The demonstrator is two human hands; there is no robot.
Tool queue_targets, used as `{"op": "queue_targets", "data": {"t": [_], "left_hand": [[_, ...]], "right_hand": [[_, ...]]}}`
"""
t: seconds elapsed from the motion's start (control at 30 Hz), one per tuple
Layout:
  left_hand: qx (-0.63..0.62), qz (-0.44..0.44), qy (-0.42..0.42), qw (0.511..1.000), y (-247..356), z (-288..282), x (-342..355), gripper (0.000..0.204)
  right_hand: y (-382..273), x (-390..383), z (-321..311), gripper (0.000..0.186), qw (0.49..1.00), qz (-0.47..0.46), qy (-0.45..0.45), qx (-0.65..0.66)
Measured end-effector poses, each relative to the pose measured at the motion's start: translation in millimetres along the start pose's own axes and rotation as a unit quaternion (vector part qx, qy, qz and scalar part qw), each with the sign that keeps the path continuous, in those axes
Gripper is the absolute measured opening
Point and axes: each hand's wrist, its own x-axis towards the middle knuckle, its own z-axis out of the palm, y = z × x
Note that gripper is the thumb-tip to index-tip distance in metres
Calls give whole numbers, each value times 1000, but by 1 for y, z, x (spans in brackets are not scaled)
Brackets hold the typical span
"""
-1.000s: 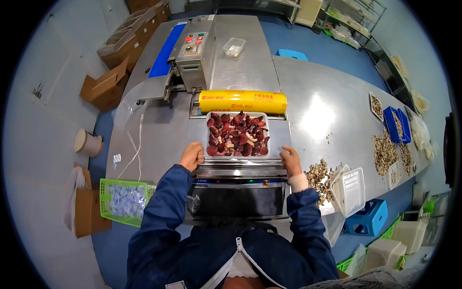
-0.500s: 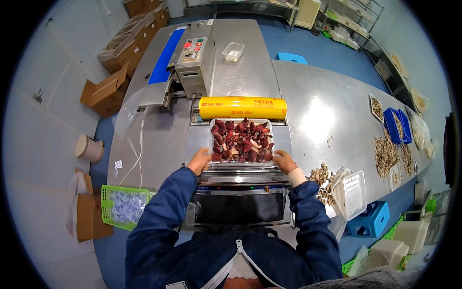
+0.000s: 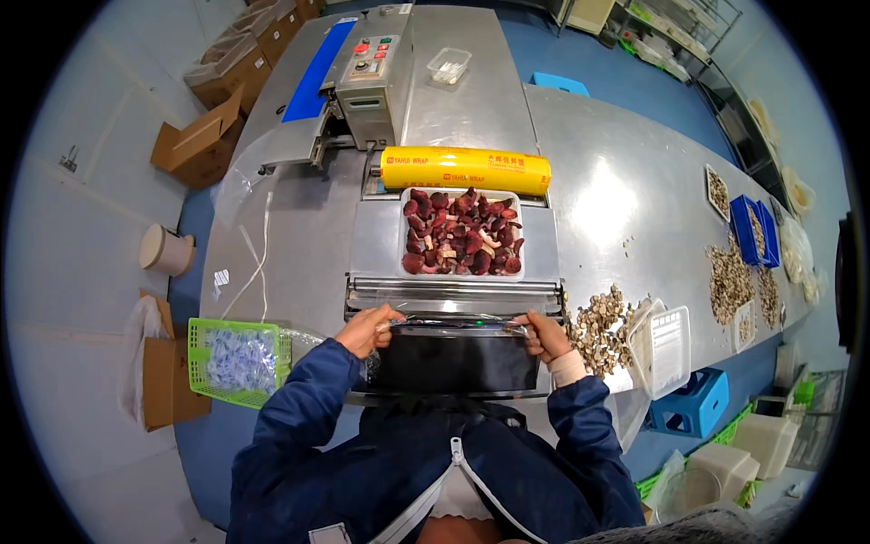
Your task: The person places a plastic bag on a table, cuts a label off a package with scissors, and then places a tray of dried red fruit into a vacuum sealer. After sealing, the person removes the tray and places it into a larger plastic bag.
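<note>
My left hand (image 3: 372, 331) pinches the left part of a stretch of clear film (image 3: 426, 318) at the front of the steel wrapping machine. My right hand (image 3: 544, 335) grips the film's right end. The film spans between them just below the steel rollers (image 3: 453, 288), above a black front panel (image 3: 453, 360). Beyond the rollers, a white tray (image 3: 408, 272) heaped with dark red-capped mushrooms (image 3: 462, 227) rests on the machine's plate, in front of a yellow film roll (image 3: 465, 168).
A sealing machine (image 3: 370, 68) and a small clear container (image 3: 449, 65) are at the back. A green basket (image 3: 197, 363) of small packets sits left. Loose dried slices (image 3: 598, 335), clear lids (image 3: 666, 349) and blue trays (image 3: 759, 231) lie right. A blue stool (image 3: 689, 399) stands below; cartons (image 3: 195, 145) line the left wall.
Both hands have come down from beside the mushroom tray to below the rollers, now pulling film toward me between them. The view has shifted, so the table's back sits higher in the picture.
</note>
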Motion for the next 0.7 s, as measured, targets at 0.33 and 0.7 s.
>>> {"op": "queue_targets", "data": {"t": [0.33, 0.7], "left_hand": [[50, 339, -40, 939, -1, -15, -48, 42], [-107, 497, -103, 855, 103, 6, -72, 44]], "right_hand": [[-7, -64, 29, 38, 953, -239, 117, -142], [-121, -92, 66, 39, 904, -428, 14, 14]]}}
